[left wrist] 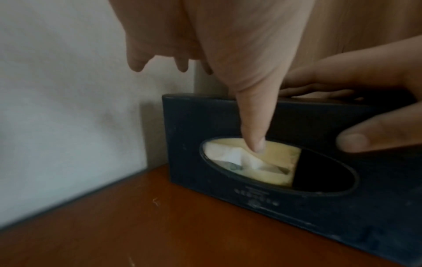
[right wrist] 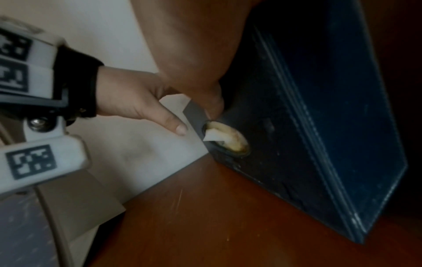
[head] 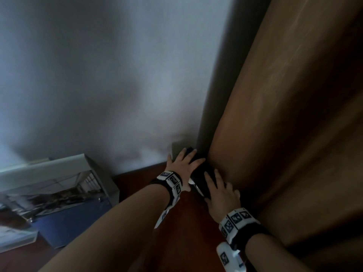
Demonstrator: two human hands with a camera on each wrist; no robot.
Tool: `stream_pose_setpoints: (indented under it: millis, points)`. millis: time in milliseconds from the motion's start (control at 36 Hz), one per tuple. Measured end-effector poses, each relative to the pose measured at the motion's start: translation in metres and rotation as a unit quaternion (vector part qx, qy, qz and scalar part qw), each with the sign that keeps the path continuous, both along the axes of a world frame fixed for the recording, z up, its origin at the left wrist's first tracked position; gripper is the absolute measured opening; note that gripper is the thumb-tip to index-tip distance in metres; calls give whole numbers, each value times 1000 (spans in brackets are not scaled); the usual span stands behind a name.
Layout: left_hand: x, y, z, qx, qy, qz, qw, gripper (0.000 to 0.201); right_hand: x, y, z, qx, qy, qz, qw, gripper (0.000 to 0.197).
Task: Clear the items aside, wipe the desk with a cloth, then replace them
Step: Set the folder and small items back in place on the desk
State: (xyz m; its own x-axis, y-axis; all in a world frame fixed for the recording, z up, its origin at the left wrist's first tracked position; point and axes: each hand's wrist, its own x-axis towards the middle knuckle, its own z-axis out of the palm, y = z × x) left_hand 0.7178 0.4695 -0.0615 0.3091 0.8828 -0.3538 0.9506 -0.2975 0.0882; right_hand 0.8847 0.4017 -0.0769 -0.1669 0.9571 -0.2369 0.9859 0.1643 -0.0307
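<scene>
A dark blue tissue box (head: 199, 173) stands on its long side in the far corner of the red-brown desk (head: 186, 222), its oval opening (left wrist: 274, 168) facing me with white tissue showing. My left hand (head: 182, 163) is over the box's far end. Its thumb (left wrist: 253, 126) touches the opening's rim, and its other fingers hang straight above the top edge. My right hand (head: 220, 191) grips the near end, fingers lying along the top and thumb (left wrist: 356, 142) pressed on the front face. In the right wrist view the box (right wrist: 319, 117) leans slightly back.
A brown curtain (head: 294, 114) hangs right behind the box and fills the right side. A grey-white wall (head: 98, 85) closes the desk's far edge. At the left, a large framed picture (head: 55, 193) leans against the wall.
</scene>
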Motion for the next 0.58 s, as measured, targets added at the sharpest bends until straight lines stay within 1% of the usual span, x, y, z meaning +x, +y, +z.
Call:
stream_pose_setpoints:
  millis: [83,222,306,417,500,583]
  points:
    - [-3,-4,5,2,0,-5,1000,119,10,-3,7,8,-4,42,999,82]
    - [-8,-20,19,-12,-8,-1,1000,117,20,-13,21,21,-1,103,994,81]
    - [-11,-36,25,-25,-32,10,999,108,25,-19,29,20,20,144,989,79]
    - [-22,-63,29,-2,-77,40,996,89,27,-31,37,16,26,194,981,77]
    - [-33,-85,29,2,-90,56,994,85,24,-40,42,10,20,223,975,80]
    - [-43,-107,27,3,-107,76,991,83,18,-45,49,-1,25,233,972,85]
